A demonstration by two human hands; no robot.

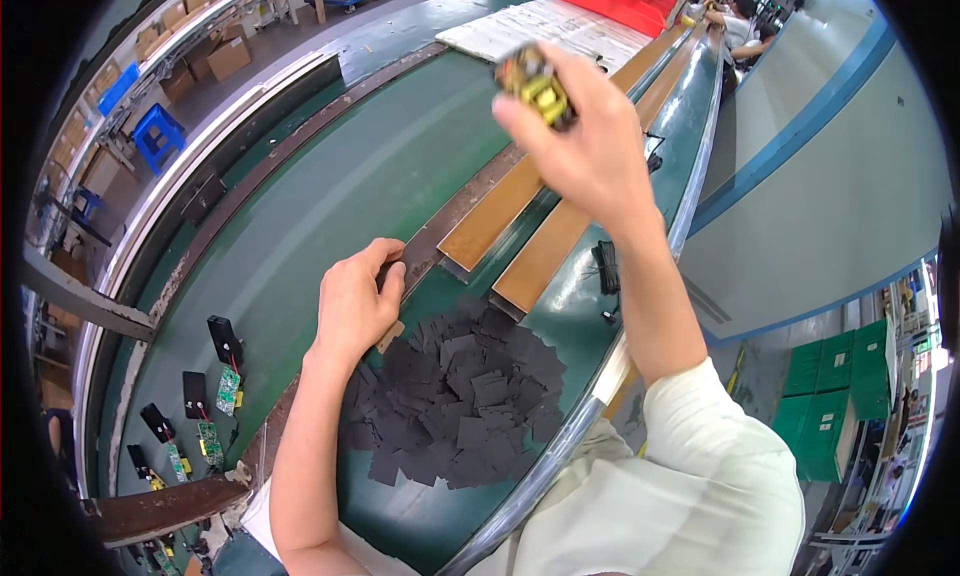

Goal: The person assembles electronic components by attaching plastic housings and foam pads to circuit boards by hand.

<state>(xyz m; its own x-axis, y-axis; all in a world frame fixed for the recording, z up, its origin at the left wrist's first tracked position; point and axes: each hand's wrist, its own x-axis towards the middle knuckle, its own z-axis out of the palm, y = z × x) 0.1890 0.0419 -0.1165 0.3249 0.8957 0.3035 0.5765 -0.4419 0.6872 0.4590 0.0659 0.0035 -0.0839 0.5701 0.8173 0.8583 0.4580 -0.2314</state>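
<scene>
My right hand (590, 126) is raised over the far part of the bench, closed around a small circuit board (545, 94) with a yellow block and dark parts, blurred by motion. My left hand (358, 301) rests at the brown rail beside the green conveyor belt, fingers curled and thumb a little apart, with nothing visible in it. Some fingertips are hidden. Just below that hand, a small tan piece (390, 337) lies at the edge of a heap of thin black rectangular sheets (460, 396).
Several black cases wired to green circuit boards (228, 389) lie on the green belt (290, 216) at left. Two long brown strips (545, 256) run away from the heap. A black cable bundle (606, 268) lies right. Red trays (620, 4) and co-workers (738, 21) are far off.
</scene>
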